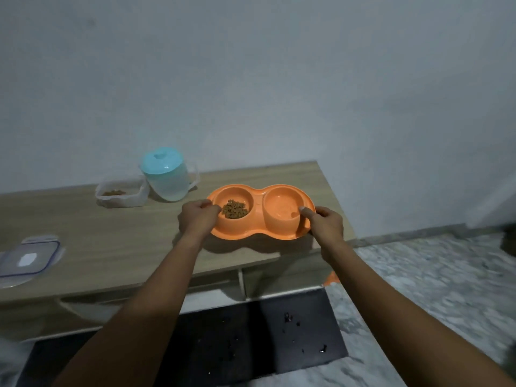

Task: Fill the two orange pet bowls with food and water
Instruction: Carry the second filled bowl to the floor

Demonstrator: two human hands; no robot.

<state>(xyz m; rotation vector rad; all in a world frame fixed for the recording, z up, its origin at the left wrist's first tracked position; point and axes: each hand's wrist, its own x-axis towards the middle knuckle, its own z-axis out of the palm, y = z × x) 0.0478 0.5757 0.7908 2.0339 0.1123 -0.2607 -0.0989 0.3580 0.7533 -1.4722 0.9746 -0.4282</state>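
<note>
Orange bowls (259, 222), joined as one piece, are at the right end of the wooden table (111, 241). The left hand (196, 216) grips the left rim, and the right hand (325, 223) grips the right rim. The left bowl holds brown food (234, 209), and a jug (164, 177), a box (121, 194) and a lid (28, 258) are further left.

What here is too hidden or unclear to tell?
In the head view:
Whether the right bowl holds water: its surface is too faint.
The fingers of the left hand and right hand under the orange dish, hidden by its rim.
The clear lid, cut off by the left edge.
An orange object below the table, mostly hidden by it.
</note>
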